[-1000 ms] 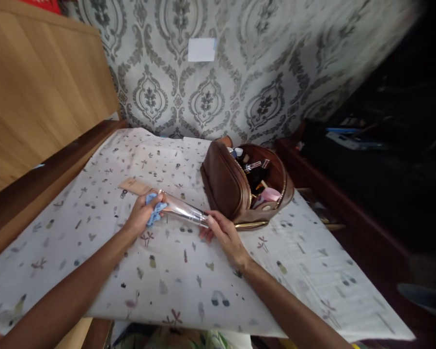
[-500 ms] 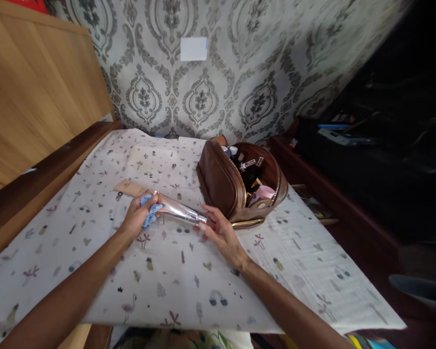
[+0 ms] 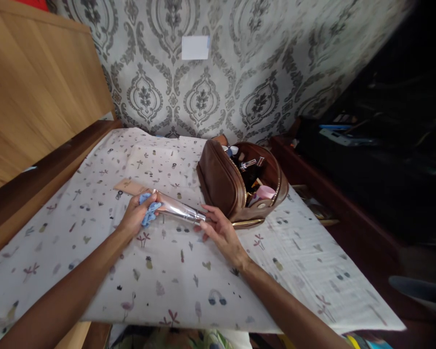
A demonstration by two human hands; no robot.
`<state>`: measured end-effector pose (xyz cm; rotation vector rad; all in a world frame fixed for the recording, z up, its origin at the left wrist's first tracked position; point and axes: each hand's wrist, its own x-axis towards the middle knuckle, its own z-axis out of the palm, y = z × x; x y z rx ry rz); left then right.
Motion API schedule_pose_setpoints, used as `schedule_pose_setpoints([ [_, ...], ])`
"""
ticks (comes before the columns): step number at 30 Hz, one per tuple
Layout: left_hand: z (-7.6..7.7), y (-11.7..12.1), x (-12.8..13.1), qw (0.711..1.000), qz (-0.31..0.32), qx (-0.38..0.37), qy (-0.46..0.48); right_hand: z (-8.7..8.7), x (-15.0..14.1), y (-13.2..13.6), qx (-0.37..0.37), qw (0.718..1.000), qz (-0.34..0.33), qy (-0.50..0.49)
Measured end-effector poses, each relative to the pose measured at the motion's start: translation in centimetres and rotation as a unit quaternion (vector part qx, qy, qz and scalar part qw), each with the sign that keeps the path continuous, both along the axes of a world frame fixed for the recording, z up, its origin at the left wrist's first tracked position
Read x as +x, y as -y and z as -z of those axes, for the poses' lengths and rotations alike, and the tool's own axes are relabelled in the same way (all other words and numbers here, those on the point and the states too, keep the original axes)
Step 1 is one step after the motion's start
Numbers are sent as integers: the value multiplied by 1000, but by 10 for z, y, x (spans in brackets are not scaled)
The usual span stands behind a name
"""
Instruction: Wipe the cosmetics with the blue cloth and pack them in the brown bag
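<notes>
- Right hand (image 3: 223, 236) re-set since a second ago, fingers around cap (image 3: 199, 218) of silver tube (image 3: 177, 208); pinching or loose, cannot tell.
- Left hand (image 3: 132, 216) pinches tube, blue cloth (image 3: 149, 214).

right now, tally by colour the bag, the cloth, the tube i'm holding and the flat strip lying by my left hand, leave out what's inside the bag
Brown: 1, bag
Blue: 1, cloth
Silver: 1, tube
Beige: 1, flat strip
Total: 4
</notes>
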<state>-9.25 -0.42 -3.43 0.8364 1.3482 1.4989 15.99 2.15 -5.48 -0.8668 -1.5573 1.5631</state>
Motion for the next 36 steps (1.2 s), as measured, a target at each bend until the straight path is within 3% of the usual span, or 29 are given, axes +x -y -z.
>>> schedule_pose_setpoints([
  [7, 4, 0, -2, 1000, 3, -6, -1, 7, -2, 0, 3, 999, 14, 36],
  [16, 1, 1, -2, 1000, 13, -4, -2, -1, -1, 2, 16, 1000, 16, 20],
  [22, 6, 0, -3, 1000, 23, 6, 0, -6, 1, 2, 29, 996, -7, 83],
  [31, 4, 0, -3, 1000, 28, -3, -1, -3, 0, 3, 31, 998, 8, 56],
  [36, 3, 1, -2, 1000, 26, 4, 3, -6, 3, 1, 68, 990, -5, 124],
])
